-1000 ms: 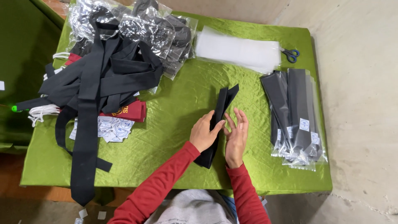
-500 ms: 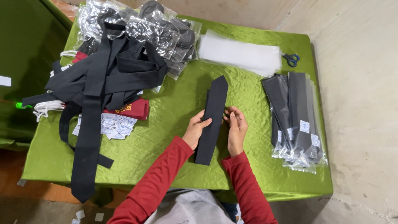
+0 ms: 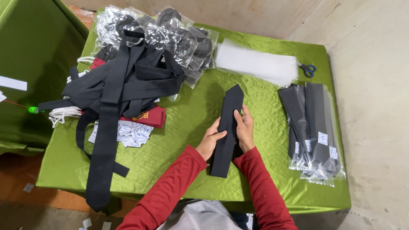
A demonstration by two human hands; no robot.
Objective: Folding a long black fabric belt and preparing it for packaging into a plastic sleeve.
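Observation:
A folded black necktie lies lengthwise on the green quilted table, its pointed tip away from me. My left hand grips its left edge near the middle. My right hand holds its right edge, fingers laid over the cloth. Both sleeves are red.
A heap of loose black ties covers the left side, one hanging over the front edge. Bagged dark items sit at the back, a stack of clear bags and scissors back right, packed ties at right, small labels and red cloth near left.
The tie has been folded flat into one narrow strip and straightened. Both hands shifted slightly up along its edges.

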